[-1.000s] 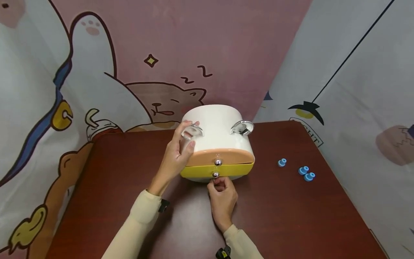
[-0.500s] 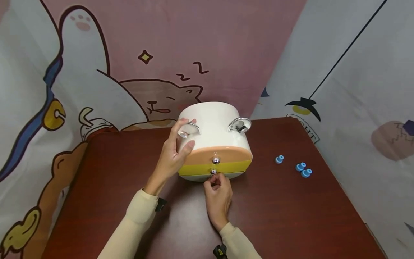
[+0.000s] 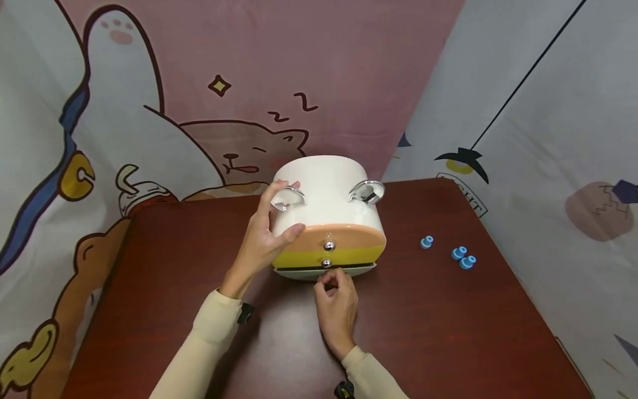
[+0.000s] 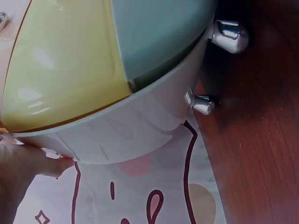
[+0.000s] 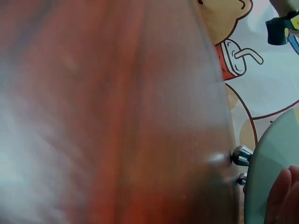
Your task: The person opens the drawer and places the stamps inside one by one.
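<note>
Clock face centred on the box, head view, 12 pointing away from the person. Leftmost, a cream sleeve (image 3: 199, 349) is showing between 7 and 8 o'clock. The left hand (image 3: 259, 233) is bracing the white box (image 3: 326, 194) between 8 and 9 o'clock, thumb and fingers spread wide: thumb lying at the front edge, fingers sitting by the left silver loop (image 3: 294, 191). The box is standing on the dark red table (image 3: 448, 321), toward its 12 o'clock edge, front facing 6 o'clock. Three tiers are showing: an orange drawer (image 3: 359, 239) on top, a yellow drawer (image 3: 299, 259) in the middle, a pale-green drawer (image 4: 161, 37) at the bottom, sitting slightly out with a dark gap above it. At 6 o'clock the right hand (image 3: 337, 313) is pinching the pale-green drawer's front, fingers curled and narrow; exact contact is being hidden. The right silver loop (image 3: 366, 187) is jutting out at 2 o'clock. Between 3 and 4 o'clock, one blue piece (image 3: 426, 242) is lying apart; farther out, a pair of blue pieces (image 3: 467, 262) is lying close together.
</note>
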Demonstrator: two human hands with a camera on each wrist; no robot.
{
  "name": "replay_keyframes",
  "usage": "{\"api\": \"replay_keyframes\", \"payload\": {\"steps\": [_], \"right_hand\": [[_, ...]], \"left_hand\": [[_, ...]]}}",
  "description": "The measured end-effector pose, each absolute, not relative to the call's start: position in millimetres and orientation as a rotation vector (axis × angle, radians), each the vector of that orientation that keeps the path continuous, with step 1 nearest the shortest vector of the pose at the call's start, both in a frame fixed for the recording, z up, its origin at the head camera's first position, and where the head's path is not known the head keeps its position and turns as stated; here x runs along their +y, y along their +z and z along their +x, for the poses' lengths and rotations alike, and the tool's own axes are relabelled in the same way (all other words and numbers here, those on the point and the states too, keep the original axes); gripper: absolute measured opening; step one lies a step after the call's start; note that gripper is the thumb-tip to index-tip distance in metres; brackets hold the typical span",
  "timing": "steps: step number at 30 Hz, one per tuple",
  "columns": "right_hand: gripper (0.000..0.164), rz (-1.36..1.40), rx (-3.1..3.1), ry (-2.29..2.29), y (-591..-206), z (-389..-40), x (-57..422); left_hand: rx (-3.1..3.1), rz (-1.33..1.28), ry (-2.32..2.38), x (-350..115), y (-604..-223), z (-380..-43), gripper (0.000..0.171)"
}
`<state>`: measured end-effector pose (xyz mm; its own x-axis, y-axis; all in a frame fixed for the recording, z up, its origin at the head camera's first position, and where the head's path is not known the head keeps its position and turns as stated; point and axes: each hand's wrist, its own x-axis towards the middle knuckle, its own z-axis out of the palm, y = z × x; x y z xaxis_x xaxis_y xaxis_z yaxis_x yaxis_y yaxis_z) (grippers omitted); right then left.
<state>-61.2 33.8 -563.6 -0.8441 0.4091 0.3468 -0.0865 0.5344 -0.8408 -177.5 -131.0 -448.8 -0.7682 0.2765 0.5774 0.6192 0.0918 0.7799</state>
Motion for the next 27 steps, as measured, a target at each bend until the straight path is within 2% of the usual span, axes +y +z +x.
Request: {"api": "replay_keyframes", "payload": {"steps": [11, 21, 27], "right_hand": [[0.031, -0.194, -2.255, 1.314, -558.6, -41.7, 40.5], [0.035, -0.120, -2.285, 1.242, -558.2, -24.9, 48.0], [0.037, -0.118, -2.332, 1.221, -553.9, -16.9, 59.8]], "left_hand": [[-2.063, -0.883, -1.740, -129.4, -447.0, -181.8, 0.087], [-2.056, -0.865, -1.757, -127.7, -418.4, -158.1, 0.075], [-2.053, -0.833, -1.775, -122.7, -440.4, -168.8, 0.081]]}}
